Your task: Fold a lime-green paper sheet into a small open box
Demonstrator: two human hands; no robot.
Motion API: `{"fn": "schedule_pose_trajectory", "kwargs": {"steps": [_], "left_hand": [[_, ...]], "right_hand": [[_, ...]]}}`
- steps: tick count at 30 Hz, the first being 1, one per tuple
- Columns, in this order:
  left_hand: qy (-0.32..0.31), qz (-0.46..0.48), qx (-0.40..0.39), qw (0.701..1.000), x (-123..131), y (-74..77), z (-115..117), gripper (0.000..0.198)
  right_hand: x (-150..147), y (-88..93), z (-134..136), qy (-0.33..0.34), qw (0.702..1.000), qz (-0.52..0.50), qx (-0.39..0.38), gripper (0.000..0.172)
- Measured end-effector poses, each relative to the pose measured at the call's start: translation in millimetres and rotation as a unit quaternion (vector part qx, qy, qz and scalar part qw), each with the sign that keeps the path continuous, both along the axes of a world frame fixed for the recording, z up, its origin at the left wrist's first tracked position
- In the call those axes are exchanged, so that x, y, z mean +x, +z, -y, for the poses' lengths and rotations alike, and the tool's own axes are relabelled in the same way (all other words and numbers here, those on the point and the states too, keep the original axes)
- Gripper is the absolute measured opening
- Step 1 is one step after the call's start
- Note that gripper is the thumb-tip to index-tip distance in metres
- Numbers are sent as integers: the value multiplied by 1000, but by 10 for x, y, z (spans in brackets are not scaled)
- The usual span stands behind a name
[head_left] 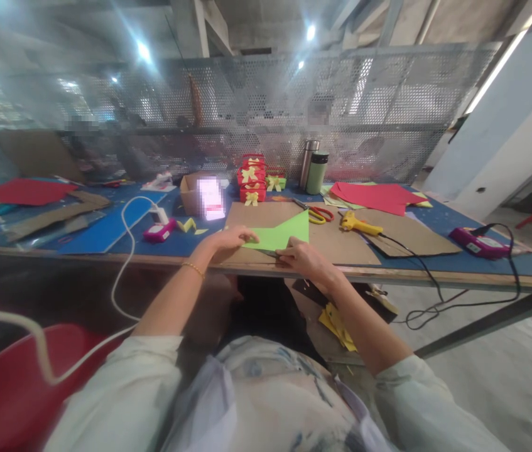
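A bright green sheet of paper or felt (289, 233) lies on a brown cardboard sheet (341, 246) at the table's front edge. My left hand (232, 238) is at its left end, with curled fingers gripping the edge. Closed around a slim, dark, pointed blade (267, 252) is my right hand (299, 256), at the sheet's lower edge; the handle is hidden in the fingers. The blade points left, toward my left hand. Just behind the green sheet lie scissors (321, 215) with red and yellow handles.
A yellow glue gun (360, 224) with a black cord lies right. Behind stand stacked red boxes with yellow bows (252, 182), a lit phone (211, 198), a green flask (317, 173) and a steel flask (308, 160). Purple power blocks (480, 243) and red sheets (374, 196) lie around.
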State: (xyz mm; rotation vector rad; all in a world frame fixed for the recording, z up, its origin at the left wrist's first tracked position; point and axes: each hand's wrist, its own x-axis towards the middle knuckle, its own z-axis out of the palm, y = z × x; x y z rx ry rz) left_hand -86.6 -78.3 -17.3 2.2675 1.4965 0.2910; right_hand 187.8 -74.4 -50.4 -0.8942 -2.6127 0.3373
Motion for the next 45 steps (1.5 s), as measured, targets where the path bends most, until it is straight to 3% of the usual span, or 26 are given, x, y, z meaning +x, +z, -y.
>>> {"fn": "schedule_pose_trajectory", "kwargs": {"steps": [10,45], "left_hand": [[-3,15,-5,1000,-37,-27,-25,55],[-8,58,-22,998,-86,-98,-106,64]], "right_hand": [[-175,22,39,-17,998,42,34,31],[-306,-9,-20,9,1000,3,1,30]]}}
